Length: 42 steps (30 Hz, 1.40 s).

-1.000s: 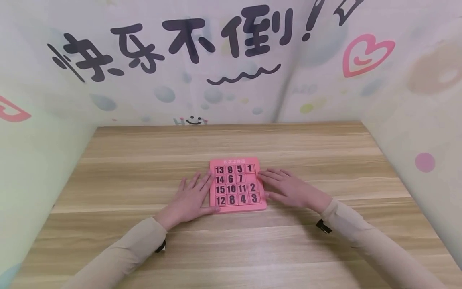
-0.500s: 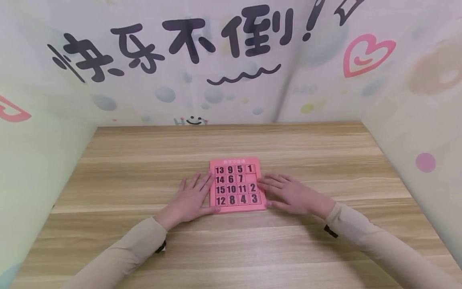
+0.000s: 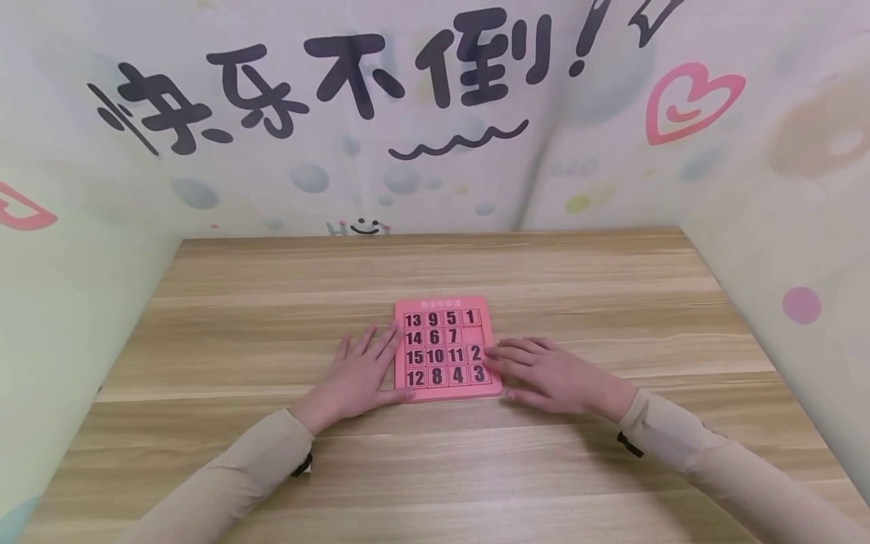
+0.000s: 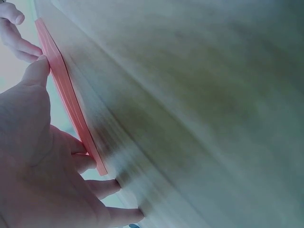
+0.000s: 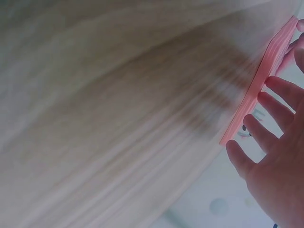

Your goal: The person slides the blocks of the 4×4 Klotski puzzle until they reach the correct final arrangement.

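Observation:
A pink sliding number puzzle (image 3: 448, 393) lies flat on the wooden table, with black numbers on its square tiles. Its gap is in the second row at the right end, just below the tile marked 1 (image 3: 470, 317). My left hand (image 3: 356, 384) is spread along the puzzle's left edge, its thumb at the near left corner. On the opposite side, the right hand (image 3: 557, 375) has its fingertips over the right rim beside the tile marked 2 (image 3: 476, 353). Both wrist views show straight fingers at the puzzle's side (image 4: 71, 99).
The wooden table (image 3: 435, 468) extends around the puzzle on all sides. A printed white wall (image 3: 435, 181) stands behind it, and more wall panels rise at left and right.
My right hand has slid along the puzzle's right edge toward the near side and slightly outward. The left hand stays in place, and the tiles keep the same order.

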Motion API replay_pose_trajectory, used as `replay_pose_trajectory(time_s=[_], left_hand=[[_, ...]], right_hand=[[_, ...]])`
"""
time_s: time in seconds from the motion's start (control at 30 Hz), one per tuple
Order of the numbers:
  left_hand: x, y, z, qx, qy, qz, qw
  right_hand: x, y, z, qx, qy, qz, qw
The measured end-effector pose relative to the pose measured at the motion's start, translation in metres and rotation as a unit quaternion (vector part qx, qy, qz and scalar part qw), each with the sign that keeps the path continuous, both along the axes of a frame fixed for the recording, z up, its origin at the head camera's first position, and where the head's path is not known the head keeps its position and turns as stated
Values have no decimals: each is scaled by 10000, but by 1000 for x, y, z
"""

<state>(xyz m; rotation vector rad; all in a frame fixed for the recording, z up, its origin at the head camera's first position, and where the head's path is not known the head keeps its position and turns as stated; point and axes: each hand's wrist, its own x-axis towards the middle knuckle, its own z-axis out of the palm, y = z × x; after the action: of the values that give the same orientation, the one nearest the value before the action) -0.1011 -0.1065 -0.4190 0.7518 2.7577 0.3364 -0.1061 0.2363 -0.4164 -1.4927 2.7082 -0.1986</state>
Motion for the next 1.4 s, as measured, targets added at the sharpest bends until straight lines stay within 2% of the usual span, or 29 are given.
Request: replay_pose_trajectory(time_s=[0.3,0.63,1.23,1.4], left_hand=[[0,1,2,28,-5,21,10000],[0,1,2,99,-3,104,9999],[0,0,1,91,-24,83,9999],[-1,1,2,96,-68,90,9999]], right_hand=[[-1,-1,1,-90,65,-36,9999],[-2,-3,1,-65,-68,-173,9998],[-6,-8,2,-277,-113,-190,9994],[-8,-7,1,-283,-236,-239,9990]])
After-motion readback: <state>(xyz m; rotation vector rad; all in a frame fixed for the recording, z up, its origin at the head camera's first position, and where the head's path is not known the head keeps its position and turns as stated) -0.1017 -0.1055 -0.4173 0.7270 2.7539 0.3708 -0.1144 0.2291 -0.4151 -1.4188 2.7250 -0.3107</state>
